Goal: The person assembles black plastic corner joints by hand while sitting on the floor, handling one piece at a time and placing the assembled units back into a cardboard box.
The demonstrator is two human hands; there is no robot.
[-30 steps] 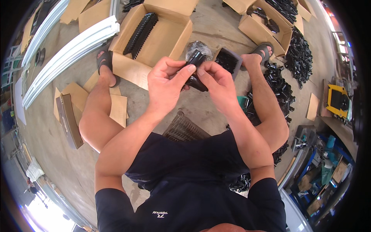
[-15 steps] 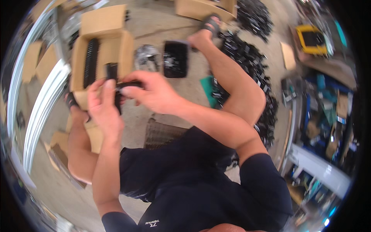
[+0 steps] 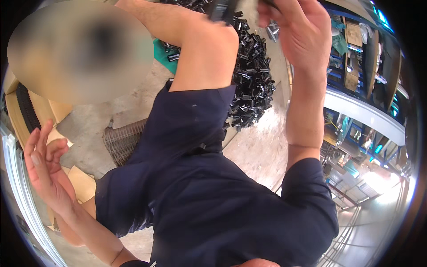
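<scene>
My left hand (image 3: 51, 175) is raised at the left, fingers apart and holding nothing. Close to it is a cardboard box (image 3: 15, 118) with a row of black ribbed parts (image 3: 27, 107) inside. At the top right my right hand (image 3: 304, 38) has its fingers curled around a dark piece (image 3: 270, 4), partly cut off by the upper edge. A blurred black block (image 3: 222, 11) shows beside my raised knee, left of that hand; whether the hand touches it I cannot tell. Beyond the knee lies a heap of small glossy black parts (image 3: 253, 80) on the floor.
A green sheet (image 3: 165, 58) lies by the heap. A brown woven seat (image 3: 122, 142) is beside my thigh. Shelving with blue frames (image 3: 360, 49) stands at the right, a pale beam (image 3: 362, 111) below it. White strips (image 3: 26, 196) run along the left. A blurred oval hides the upper left.
My hands were together on black pieces in front of the box. They have parted: the left let go and moved left, the right moved far right. The view has swung rightward.
</scene>
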